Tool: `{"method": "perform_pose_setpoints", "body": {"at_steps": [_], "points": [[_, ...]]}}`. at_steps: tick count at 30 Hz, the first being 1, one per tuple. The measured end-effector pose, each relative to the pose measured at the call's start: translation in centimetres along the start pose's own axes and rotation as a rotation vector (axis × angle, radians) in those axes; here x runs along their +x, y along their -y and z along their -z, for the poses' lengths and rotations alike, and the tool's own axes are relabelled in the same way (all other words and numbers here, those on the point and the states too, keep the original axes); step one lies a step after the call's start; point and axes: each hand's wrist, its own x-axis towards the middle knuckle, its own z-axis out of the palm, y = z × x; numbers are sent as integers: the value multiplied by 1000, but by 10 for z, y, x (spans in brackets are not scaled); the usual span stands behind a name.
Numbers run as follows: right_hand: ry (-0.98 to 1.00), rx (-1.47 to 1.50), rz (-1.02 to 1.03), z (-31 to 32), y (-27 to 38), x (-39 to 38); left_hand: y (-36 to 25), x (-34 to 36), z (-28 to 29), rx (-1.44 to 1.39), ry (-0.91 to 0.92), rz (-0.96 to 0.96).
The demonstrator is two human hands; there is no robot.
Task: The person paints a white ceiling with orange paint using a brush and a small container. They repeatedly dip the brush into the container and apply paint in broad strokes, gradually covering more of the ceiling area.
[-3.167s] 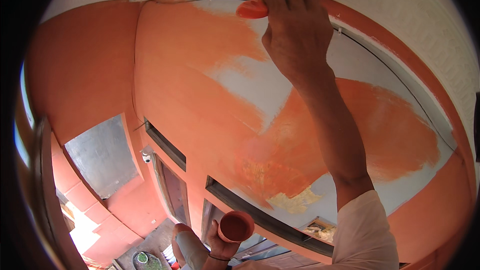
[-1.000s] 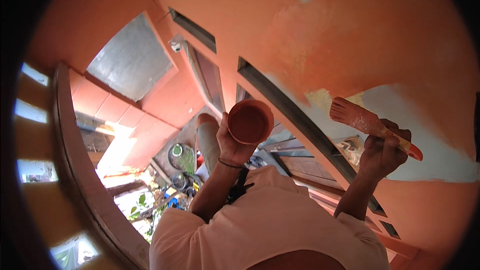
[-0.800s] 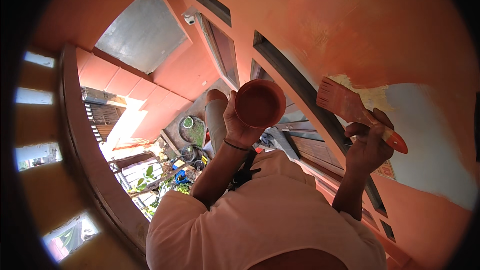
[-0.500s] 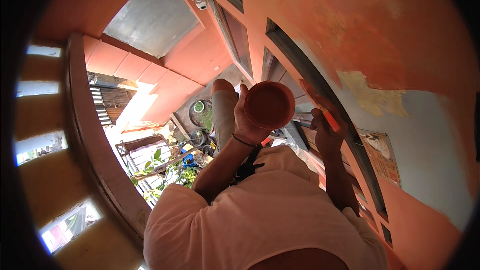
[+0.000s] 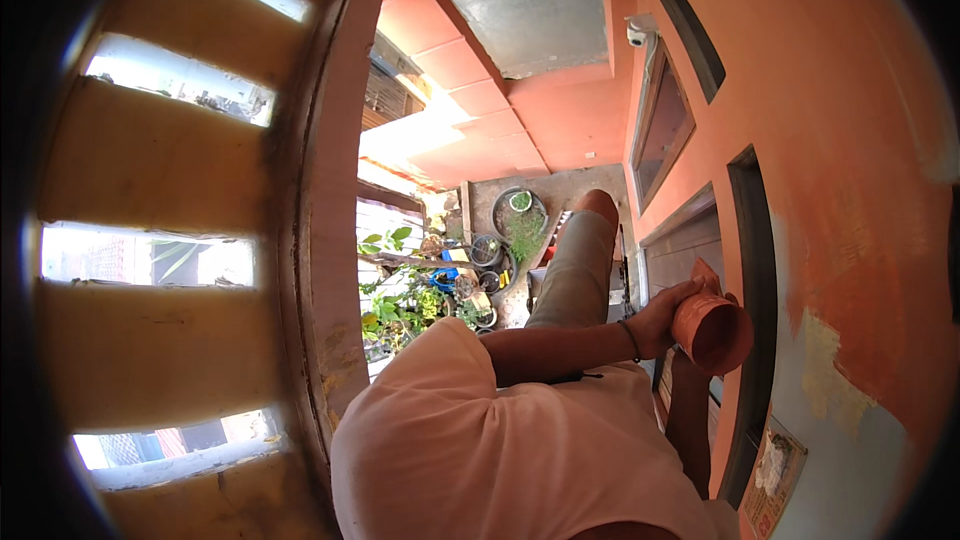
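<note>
My left hand (image 5: 665, 312), with a dark band at the wrist, grips a small orange-stained paint cup (image 5: 712, 328) tilted toward the wall. My right forearm (image 5: 688, 420) rises beneath the cup, and my right hand is mostly hidden behind it. An orange-coated paintbrush (image 5: 706, 276) shows only as a tip above the cup's rim. Both hands are close to the orange painted wall (image 5: 840, 140). My pale shirt (image 5: 500, 450) fills the lower middle.
A pale unpainted patch (image 5: 828, 380) and a dark window frame (image 5: 756, 280) lie just right of the cup. A security camera (image 5: 637, 32) sits higher on the wall. My trouser leg (image 5: 578, 270) hangs over potted plants (image 5: 440, 290) far below. A cream balustrade (image 5: 170, 240) curves along the left.
My view has swung down from the wall. The brush hand dropped from the painted surface to the cup, and the cup moved right, close to the window frame.
</note>
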Motion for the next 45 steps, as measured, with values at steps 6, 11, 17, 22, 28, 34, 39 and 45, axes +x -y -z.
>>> {"method": "perform_pose_setpoints", "body": {"at_steps": [6,11,17,22,28,34,39,45], "points": [[-5,418,-155,-26,10,24,-29,-2,0,538,-41,-237],[71,413,-218,-38,35,48,-34,12,6,807,-385,-584],[16,787,-359,-45,40,49,-57,-6,2,1249,-646,-1020],[115,1386,-536,-38,30,45,-274,-79,-11,1789,-979,-1813],[37,1177,-706,7,-3,6,-511,-259,-5,2734,-2177,-455],[-109,1324,-842,26,1,-21,-624,-339,68,2528,-2047,33],[-119,1323,-788,28,9,-31,-577,-297,60,2625,-2052,-213],[-188,1285,-757,19,12,-37,-535,-289,21,2617,-2145,-169]]}}
